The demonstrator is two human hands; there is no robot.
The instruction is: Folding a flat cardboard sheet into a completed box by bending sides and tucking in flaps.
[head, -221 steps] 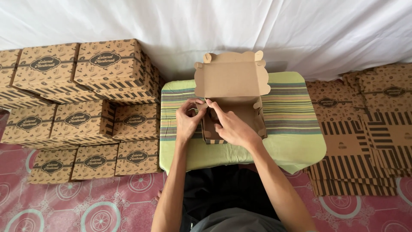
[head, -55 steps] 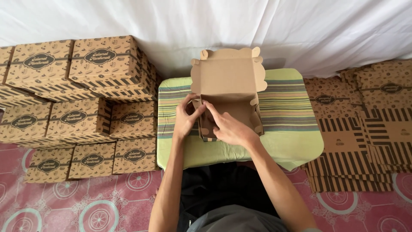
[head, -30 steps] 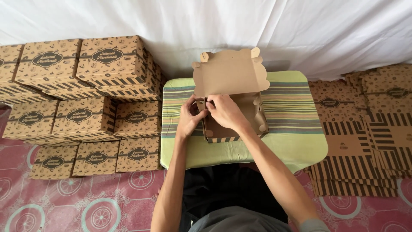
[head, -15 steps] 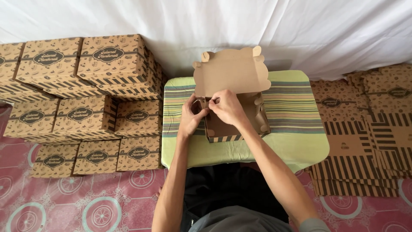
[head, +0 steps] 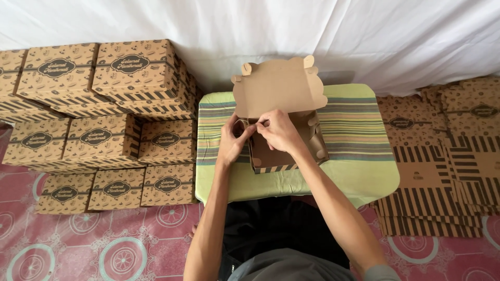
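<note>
On the green striped cloth-covered worktop (head: pixel 359 156), the half-folded brown cardboard box (head: pixel 284 130) stands with lid upright, exposing its left wall, where the left hand (head: pixel 233 141) and right hand (head: pixel 278 132) fingers pinch a side flap.

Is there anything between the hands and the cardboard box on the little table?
Nothing visible: the left hand and right hand both already touch the half-folded cardboard box at its left wall, on the striped table.
</note>
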